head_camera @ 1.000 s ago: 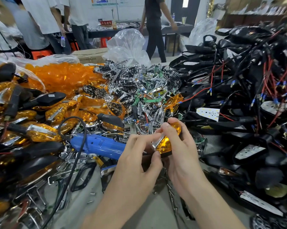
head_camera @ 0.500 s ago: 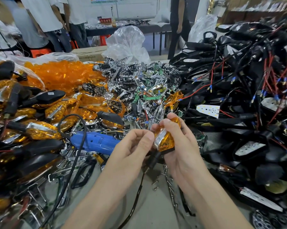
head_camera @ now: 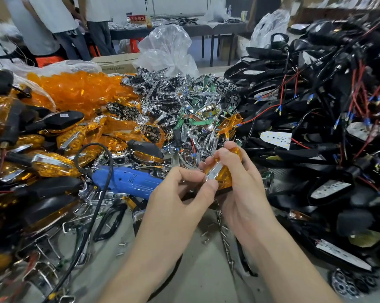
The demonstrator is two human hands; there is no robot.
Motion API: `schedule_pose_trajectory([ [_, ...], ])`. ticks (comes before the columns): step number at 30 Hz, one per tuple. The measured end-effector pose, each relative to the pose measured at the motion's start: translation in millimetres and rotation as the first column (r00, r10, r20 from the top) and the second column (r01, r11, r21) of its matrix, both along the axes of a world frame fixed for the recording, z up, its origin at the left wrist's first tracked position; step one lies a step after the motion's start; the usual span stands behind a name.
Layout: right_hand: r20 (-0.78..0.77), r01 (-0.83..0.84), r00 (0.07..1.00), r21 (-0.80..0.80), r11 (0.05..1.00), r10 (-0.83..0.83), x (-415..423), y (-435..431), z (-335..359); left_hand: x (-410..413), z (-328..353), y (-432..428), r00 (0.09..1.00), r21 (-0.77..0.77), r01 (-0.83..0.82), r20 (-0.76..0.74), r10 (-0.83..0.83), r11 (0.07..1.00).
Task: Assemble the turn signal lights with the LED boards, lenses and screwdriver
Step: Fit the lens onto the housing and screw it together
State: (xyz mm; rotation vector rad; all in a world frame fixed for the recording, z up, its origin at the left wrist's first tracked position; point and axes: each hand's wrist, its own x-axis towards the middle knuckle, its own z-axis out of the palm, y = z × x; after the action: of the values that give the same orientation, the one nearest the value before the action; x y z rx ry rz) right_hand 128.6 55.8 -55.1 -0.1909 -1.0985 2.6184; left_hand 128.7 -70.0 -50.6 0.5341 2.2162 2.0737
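A turn signal light with an amber lens and a chrome strip is held upright at the centre, above the table. My right hand wraps around it from the right and behind. My left hand pinches its chrome strip and lower edge with thumb and forefinger. The blue electric screwdriver lies on the parts just left of my left hand, its black cable looping up and down toward the table's front. Its tip is hidden behind my left hand.
Loose amber lenses are heaped at the back left, chrome reflectors in the middle, black housings with LED boards and red wires on the right. Finished lights lie at left. Screws dot the grey table. People stand behind.
Both hands have lifted the light slightly and tilted it more upright. My left fingers have shifted onto its chrome strip. The person at the far table has left the view.
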Motion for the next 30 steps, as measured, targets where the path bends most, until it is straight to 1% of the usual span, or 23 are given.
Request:
schedule_pose_trajectory([
  [3, -0.007, 0.007, 1.0, 0.031, 1.0, -0.007, 1, 0, 0, 1, 0, 3, 0.998, 0.004, -0.039, -0.043, 0.039, 0.999],
  [7, -0.016, 0.013, 1.0, 0.072, 0.997, -0.012, 1, -1, 1, 0, -2, 5, 0.996, 0.001, -0.074, -0.058, 0.074, 0.997],
  [11, -0.014, 0.034, 0.999, 0.066, 0.997, -0.033, 1, -2, 1, 0, -4, 4, 0.994, -0.025, -0.078, -0.083, 0.076, 0.997],
  [14, -0.028, 0.043, 0.999, 0.063, 0.997, -0.041, 2, -1, 1, 0, -5, 5, 0.996, -0.032, -0.061, -0.071, 0.058, 0.998],
  [17, -0.027, 0.05, 0.998, 0.036, 0.998, -0.049, 1, 0, 1, 1, -1, 3, 1.0, -0.017, -0.021, 0.007, 0.021, 1.0],
  [18, -0.032, 0.035, 0.999, 0.026, 0.999, -0.034, 1, 0, 1, 0, 0, 2, 0.998, -0.007, -0.004, 0.06, 0.004, 1.0],
  [20, -0.036, -0.013, 0.999, 0.032, 0.999, 0.015, 2, 0, 1, -2, 3, -1, 0.978, 0.068, 0.05, 0.199, -0.062, 0.996],
  [22, -0.01, -0.057, 0.998, 0.048, 0.997, 0.058, 3, -1, 1, -4, 6, -3, 0.951, 0.138, 0.09, 0.281, -0.126, 0.986],
  [25, 0.036, -0.092, 0.995, 0.077, 0.993, 0.089, 5, -3, 3, -6, 8, -4, 0.925, 0.179, 0.103, 0.344, -0.161, 0.978],
  [30, 0.072, -0.098, 0.993, 0.129, 0.987, 0.089, 5, -8, 5, -7, 12, -9, 0.898, 0.133, 0.145, 0.399, -0.187, 0.98],
])
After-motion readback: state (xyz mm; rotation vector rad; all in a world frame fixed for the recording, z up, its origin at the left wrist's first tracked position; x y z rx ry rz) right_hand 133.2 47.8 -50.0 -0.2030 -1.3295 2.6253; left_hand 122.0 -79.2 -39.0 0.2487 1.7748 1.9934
